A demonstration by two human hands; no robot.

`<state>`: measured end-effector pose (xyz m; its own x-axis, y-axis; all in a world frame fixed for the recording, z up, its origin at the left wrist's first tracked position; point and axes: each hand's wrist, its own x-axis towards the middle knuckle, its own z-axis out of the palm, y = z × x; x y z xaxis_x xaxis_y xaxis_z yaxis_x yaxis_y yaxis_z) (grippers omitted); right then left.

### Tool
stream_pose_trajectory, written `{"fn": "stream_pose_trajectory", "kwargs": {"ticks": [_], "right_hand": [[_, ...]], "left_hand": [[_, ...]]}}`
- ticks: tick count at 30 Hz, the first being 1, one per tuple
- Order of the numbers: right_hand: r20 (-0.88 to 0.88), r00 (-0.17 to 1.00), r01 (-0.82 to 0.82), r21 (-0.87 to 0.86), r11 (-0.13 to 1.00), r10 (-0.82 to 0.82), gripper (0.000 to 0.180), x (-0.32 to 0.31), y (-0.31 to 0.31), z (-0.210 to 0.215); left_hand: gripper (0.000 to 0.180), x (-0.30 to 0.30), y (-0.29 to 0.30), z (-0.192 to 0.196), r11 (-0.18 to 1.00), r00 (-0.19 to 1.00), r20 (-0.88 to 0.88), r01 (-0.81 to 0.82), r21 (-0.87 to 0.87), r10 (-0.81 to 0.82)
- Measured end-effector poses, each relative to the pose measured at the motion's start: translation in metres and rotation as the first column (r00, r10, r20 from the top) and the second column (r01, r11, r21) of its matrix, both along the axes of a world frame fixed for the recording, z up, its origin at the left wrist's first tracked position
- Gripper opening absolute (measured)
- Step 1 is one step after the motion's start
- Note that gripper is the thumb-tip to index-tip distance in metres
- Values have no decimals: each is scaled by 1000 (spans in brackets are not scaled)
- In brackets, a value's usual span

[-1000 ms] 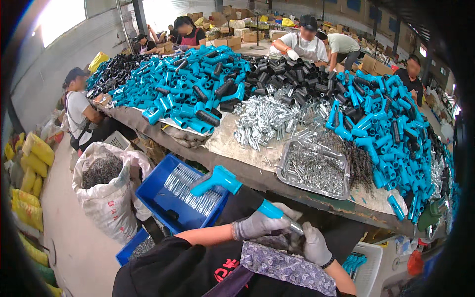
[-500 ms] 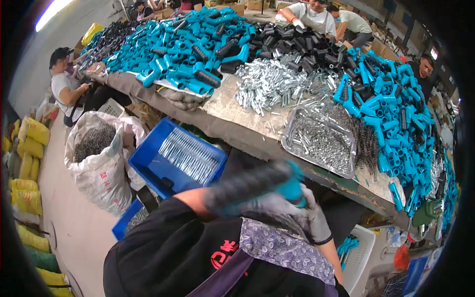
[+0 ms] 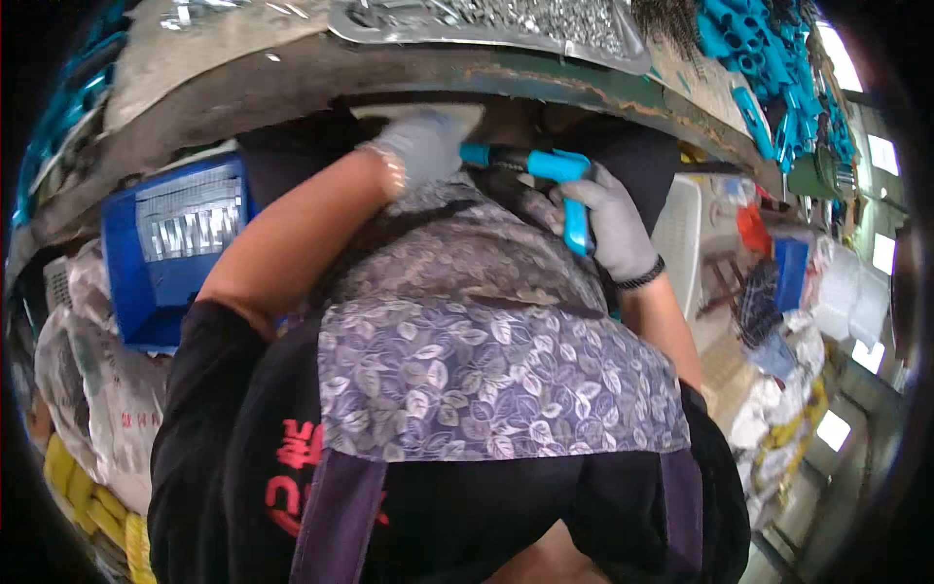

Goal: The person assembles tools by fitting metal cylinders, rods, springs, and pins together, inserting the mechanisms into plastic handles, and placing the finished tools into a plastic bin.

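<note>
Teal/blk handle [image 3: 557,165], R hand [image 3: 611,222] curled round it, L hand [image 3: 424,148] blurred, can't tell grip

Blurred left hand [image 3: 425,148], counter [image 3: 224,86] cut short
The left hand's fingers smear together, so whether they grip anything cannot be told; the right hand [image 3: 618,224] covers part of the blue-and-black piece [image 3: 555,165]; the upper edge crops the counter and the metal tray [image 3: 486,46], whose bits are too small to tell apart; the left forearm [image 3: 302,229] hides a corner of the blue box [image 3: 125,258]
</note>
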<state>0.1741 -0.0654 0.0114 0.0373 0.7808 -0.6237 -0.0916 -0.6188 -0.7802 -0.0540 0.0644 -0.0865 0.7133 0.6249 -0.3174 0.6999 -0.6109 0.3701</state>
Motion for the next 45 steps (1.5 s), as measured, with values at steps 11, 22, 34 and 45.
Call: {"fn": "stream_pose_trajectory", "kwargs": {"ticks": [11,22,34,45], "right_hand": [[250,968,28,-247,969,36,33,24,14,-2],[227,974,75,-250,965,-17,34,16,1,-5],[269,958,-94,-44,995,102,33,-2,39,-29],[797,-401,-916,-354,-189,451,37,16,45,-173]], "left_hand": [[34,-36,-13,-25,999,906,422,-46,-5,44],[39,27,-73,14,970,950,239,228,-86,-202],[45,4,-48,-1,887,906,26,418,-194,-422],[45,45,11,22,940,804,553,-326,102,219]]}}
